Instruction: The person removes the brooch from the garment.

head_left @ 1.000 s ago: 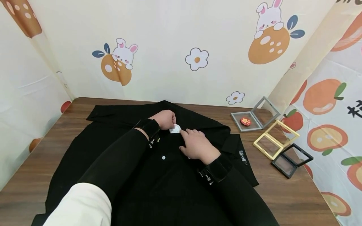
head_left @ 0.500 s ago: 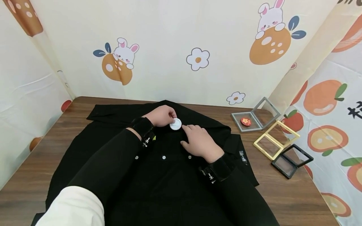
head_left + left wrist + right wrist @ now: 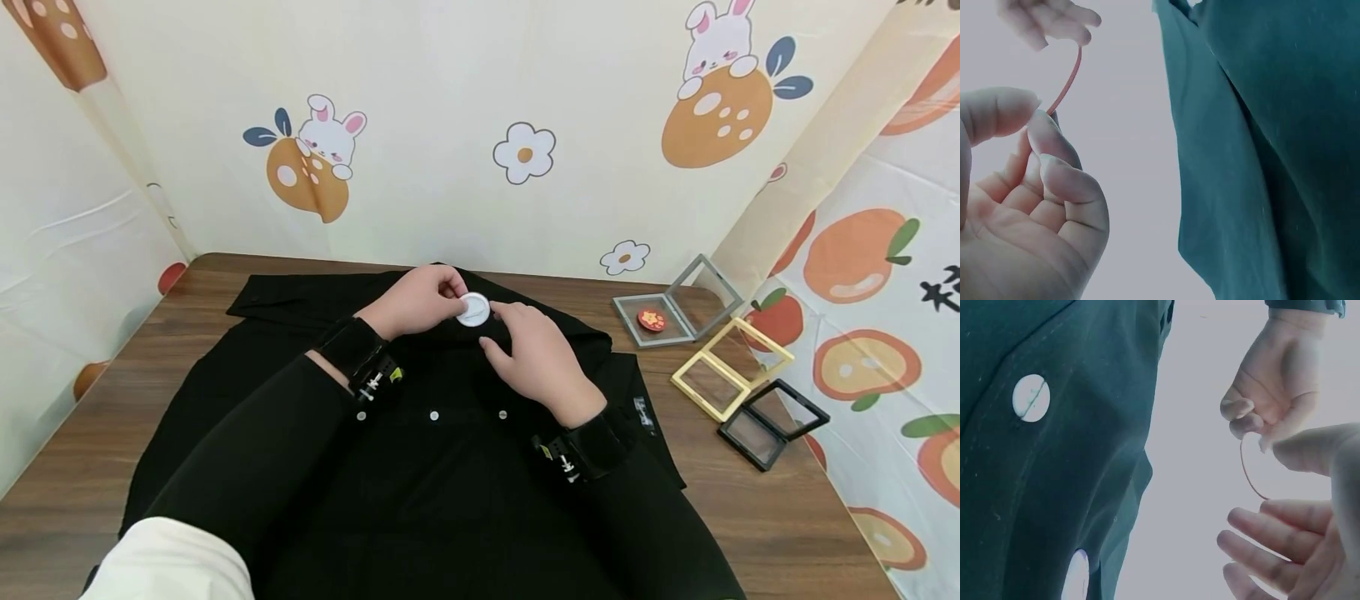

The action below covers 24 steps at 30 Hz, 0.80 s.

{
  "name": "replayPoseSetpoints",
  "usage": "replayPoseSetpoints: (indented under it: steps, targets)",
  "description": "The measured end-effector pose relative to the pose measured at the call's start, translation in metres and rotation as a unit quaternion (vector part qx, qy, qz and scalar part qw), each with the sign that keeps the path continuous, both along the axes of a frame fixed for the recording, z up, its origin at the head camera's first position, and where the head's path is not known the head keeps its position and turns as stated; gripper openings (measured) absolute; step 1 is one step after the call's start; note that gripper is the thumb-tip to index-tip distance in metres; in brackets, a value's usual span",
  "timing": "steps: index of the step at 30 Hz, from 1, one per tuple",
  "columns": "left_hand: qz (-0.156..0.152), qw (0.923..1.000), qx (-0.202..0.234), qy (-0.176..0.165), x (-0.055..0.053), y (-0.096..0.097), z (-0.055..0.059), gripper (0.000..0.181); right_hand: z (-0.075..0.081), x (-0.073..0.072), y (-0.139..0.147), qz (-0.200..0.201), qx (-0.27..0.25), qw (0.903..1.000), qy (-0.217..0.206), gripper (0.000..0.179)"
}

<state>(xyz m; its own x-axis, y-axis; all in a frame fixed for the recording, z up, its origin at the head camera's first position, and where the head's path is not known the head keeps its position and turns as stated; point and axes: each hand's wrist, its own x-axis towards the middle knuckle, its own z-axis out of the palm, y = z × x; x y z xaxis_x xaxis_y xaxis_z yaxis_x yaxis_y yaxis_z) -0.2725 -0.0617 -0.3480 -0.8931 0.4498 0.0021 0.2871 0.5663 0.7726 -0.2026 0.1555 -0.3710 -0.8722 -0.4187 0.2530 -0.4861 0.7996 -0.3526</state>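
Over the upper part of the shirt, in the head view, the left hand pinched a white disc by its rim, while the right hand held a forefinger at the opposite edge. Right of the shirt lay three cases, lids up: a grey case with a red badge inside, a yellow case and a black case, neither showing contents. By the look of it, the disc was in hand but not yet set down on the shirt or in a case; what remained beyond that could not be told. No brand was legible: a label at the shirt's right side was too small, and the black characters farther right of the shirt were cut off. From the left wrist, beside the shirt, the disc's thin red rim ran from the pinching left fingers to the right fingertips. From the right wrist, beyond the shirt's buttons, the right fingers lay straight, seemingly touching the rim without grasping it.
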Motion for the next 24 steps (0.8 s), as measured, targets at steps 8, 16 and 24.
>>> replayPoseSetpoints:
  steps: [8, 16, 24]
  targets:
    - [0.013, 0.9942, 0.105, -0.021, 0.021, -0.001, 0.001, 0.008, 0.006, 0.004, -0.002, 0.014, -0.087, 0.9951, 0.045, 0.049]
    - [0.020, 0.9788, 0.203, -0.021, 0.047, -0.001, 0.009, 0.007, 0.015, 0.013, -0.004, 0.044, -0.157, 0.9819, 0.097, 0.044]
    - [-0.021, 0.9570, 0.288, -0.032, 0.073, -0.005, 0.016, 0.007, 0.018, 0.017, -0.004, 0.102, -0.247, 0.9519, 0.149, 0.033]
